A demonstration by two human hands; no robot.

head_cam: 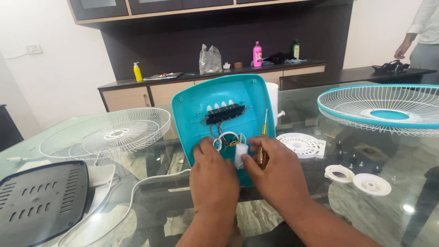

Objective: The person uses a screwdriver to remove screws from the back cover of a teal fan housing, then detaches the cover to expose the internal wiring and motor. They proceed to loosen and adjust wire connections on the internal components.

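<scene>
Teal plastic marks the fan housing panel point(244, 98), propped upright on the glass table point(411, 183) with its inner side facing the person. Its lower edge is hidden behind both hands. The left hand point(214, 176) rests against the panel's lower part, fingers curled near the wires point(226, 137); what they press is hard to make out. The right hand point(272, 169) pinches a small white part point(240, 155) between thumb and fingertips and also clasps a yellow-handled screwdriver point(263, 146), shaft pointing up. Above the hands, a black switch block point(224, 113) sits on the panel. Left of the panel lies a white fan grille point(107, 135) and a black vented cover point(41, 201), cut off by the frame; right of it, a teal-rimmed grille point(384, 110) and white rings point(361, 178). Another person's hand point(403, 49) shows far right.
</scene>
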